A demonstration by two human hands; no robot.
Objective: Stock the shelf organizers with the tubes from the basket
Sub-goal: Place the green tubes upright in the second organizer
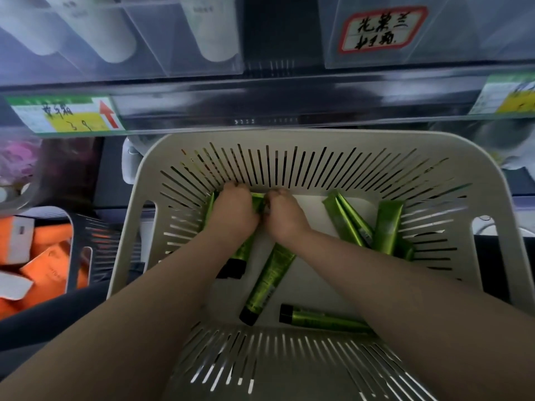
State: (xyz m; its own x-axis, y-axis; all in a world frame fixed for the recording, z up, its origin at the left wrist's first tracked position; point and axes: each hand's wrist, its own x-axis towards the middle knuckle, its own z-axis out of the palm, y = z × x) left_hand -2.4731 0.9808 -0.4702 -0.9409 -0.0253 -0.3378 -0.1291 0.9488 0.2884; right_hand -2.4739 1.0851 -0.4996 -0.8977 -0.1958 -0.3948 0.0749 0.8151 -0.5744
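Head view looks down into a pale slotted basket (pixel 289 138) that sits below the front rail (pixel 260 107) of a shelf. Both forearms reach into it, and the two hands meet side by side at its far wall.

The left grip (pixel 234 211) is closed, its fingers curled down over a bunch of green tubes (pixel 244 250). Green bodies show on both sides of the hand, and a black cap (pixel 231 269) pokes out under the wrist. The right grip (pixel 285 215) touches the left one. Its fingers are curled at the flat end of a tube between the two hands, but I cannot tell whether it actually holds it.

More green tubes lie loose on the basket floor. One long tube (pixel 269 282) runs slantwise below the right wrist, cap toward the near wall. Another (pixel 324 318) lies along the near wall, partly under the right forearm. A small pile (pixel 388 227) leans at the right side.

Above the rail stand clear organizers (pixel 173 44). The left one holds white tubes (pixel 113 39); the right one carries a red-bordered handwritten label (pixel 382 28). A price tag (pixel 66 114) with a red arrow is clipped to the rail at the left, and a second tag (pixel 512 96) at the right. Left of the basket, a dark slotted bin (pixel 95 235) holds orange boxes (pixel 49 256).
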